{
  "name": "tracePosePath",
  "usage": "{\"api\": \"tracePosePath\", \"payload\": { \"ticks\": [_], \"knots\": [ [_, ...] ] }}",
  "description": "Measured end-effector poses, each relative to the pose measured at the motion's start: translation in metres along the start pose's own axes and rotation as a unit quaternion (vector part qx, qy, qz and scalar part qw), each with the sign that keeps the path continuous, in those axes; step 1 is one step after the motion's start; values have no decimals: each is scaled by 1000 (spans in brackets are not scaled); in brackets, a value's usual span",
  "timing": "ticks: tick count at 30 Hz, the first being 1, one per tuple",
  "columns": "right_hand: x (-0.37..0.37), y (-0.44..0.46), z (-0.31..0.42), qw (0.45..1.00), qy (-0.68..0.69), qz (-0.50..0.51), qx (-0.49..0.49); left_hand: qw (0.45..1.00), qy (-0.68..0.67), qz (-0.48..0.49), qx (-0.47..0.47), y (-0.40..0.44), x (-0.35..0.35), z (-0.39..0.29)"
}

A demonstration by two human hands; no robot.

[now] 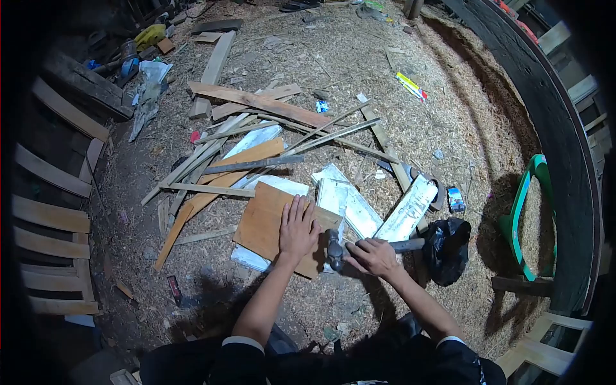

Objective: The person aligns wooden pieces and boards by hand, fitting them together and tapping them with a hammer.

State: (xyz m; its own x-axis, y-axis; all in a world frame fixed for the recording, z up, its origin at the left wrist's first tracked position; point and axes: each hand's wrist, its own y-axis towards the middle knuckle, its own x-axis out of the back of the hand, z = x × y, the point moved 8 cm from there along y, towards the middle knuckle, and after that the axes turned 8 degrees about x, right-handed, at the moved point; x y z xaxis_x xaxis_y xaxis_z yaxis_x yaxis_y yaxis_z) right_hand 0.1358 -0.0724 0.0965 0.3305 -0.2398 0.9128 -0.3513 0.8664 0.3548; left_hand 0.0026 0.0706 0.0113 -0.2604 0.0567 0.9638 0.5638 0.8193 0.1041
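Observation:
A square brown wooden board (260, 218) lies tilted across white-painted pieces near the middle of the head view. My left hand (297, 232) rests flat on it, fingers stretched out. To its right, my right hand (375, 258) is wrapped around a hammer (335, 249), gripping close to the head. The dark handle runs out to the right beyond my fingers. The hammer head is beside the board's right edge; whether it touches cannot be made out. White-painted boards (353, 204) lie just beyond my hands, and another white piece (410, 204) slants at the right.
Wooden strips and planks (263, 104) are piled ahead on shavings-covered ground. A black plastic bag (447, 250) sits right of the hammer, near a small blue packet (455, 199). A green plastic frame (518, 221) leans by a dark beam (545, 96). Slatted wooden pieces (51, 215) stand left.

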Motion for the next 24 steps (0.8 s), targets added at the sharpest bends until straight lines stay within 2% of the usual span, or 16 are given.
{"api": "tracePosePath", "payload": {
  "ticks": [4,5,6,8,10,12,14,16,20,21,22,24],
  "knots": [
    [-3,2,4,999,-13,26,39,1000,1,4,1,3,3,-2],
    [-9,2,-7,998,-23,55,-10,1000,13,-3,-1,2,4,-2],
    [-9,1,-5,998,-24,54,-10,1000,14,-4,-2,1,3,-2],
    [-3,1,-13,998,-19,14,-66,1000,-5,-3,5,3,1,0],
    [5,1,-5,999,-17,-2,-39,1000,1,2,6,0,-1,1],
    [9,9,5,998,-14,18,60,1000,5,-2,6,4,-2,1],
    [1,7,-3,998,-25,27,48,1000,7,-13,1,3,-1,0],
    [-3,6,-20,998,-40,27,-31,1000,1,-15,10,0,-2,-4],
    [-1,2,9,999,8,43,26,1000,11,-2,25,5,-4,1],
    [-3,1,16,999,20,19,40,999,6,-21,24,5,-2,0],
    [-8,-2,18,999,28,24,24,999,4,-23,25,4,-3,-2],
    [-19,-12,11,991,90,31,-90,998,-33,-24,39,6,-2,2]
  ]
}}
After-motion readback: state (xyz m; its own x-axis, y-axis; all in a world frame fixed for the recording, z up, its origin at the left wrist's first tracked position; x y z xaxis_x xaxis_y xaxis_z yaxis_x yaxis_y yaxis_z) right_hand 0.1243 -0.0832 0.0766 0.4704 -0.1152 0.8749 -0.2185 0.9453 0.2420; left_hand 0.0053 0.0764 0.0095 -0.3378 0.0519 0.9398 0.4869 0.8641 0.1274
